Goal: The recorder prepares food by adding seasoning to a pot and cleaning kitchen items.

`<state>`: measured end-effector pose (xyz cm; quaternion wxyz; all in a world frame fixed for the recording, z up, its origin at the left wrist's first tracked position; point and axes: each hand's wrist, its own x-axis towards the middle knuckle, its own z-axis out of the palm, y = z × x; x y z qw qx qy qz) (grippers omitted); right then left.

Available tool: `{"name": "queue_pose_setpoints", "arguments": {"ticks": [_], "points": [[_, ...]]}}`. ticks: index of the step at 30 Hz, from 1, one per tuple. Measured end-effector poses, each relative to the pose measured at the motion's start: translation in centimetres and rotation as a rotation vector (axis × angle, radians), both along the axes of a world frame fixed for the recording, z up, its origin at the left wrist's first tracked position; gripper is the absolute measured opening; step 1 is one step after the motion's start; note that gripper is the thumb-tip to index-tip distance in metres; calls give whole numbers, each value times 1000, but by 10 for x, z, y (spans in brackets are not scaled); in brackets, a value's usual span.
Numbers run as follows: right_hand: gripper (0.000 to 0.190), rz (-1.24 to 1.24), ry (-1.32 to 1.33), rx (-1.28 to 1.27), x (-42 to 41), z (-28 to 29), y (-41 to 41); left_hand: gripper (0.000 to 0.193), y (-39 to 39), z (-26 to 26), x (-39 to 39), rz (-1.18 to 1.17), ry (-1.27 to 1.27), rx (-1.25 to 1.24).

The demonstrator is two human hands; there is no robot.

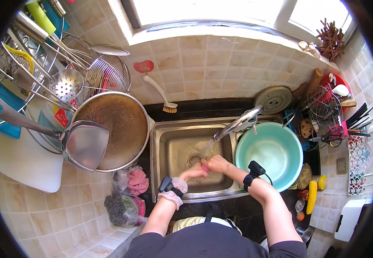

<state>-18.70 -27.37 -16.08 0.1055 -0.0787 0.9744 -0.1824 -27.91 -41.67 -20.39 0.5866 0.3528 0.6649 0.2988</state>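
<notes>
Water runs from a chrome faucet into a stainless steel sink. Close together over the basin near its drain, my left hand and my right hand both hold a small pink item. It is mostly hidden by the fingers, so its kind cannot be told; it may be a cloth or sponge. The stream falls just beyond my hands.
A turquoise plastic basin stands right of the sink. A large round strainer and a steel wok spatula hang at the left. A dish brush hangs on the back wall. Corn lies at the right.
</notes>
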Motion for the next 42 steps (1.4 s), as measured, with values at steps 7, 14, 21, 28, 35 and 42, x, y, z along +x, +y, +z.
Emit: {"name": "queue_pose_setpoints", "arguments": {"ticks": [7, 14, 21, 28, 35, 42], "points": [[45, -456, 522, -282, -29, 59, -70, 34, -46, 66, -11, 938, -965, 354], [14, -587, 195, -1097, -80, 90, -79, 35, -74, 82, -75, 1252, -795, 566], [17, -868, 234, -1338, -147, 160, -61, 42, -98, 77, -97, 1264, -765, 702], [22, -897, 647, -994, -191, 183, -68, 51, -97, 110, -86, 1093, -1017, 577], [28, -1016, 626, -930, -228, 233, -81, 48, -118, 92, -92, 1184, -464, 529], [29, -782, 382, -438, -254, 228, -81, 44, -135, 111, -74, 895, 804, 196]]}}
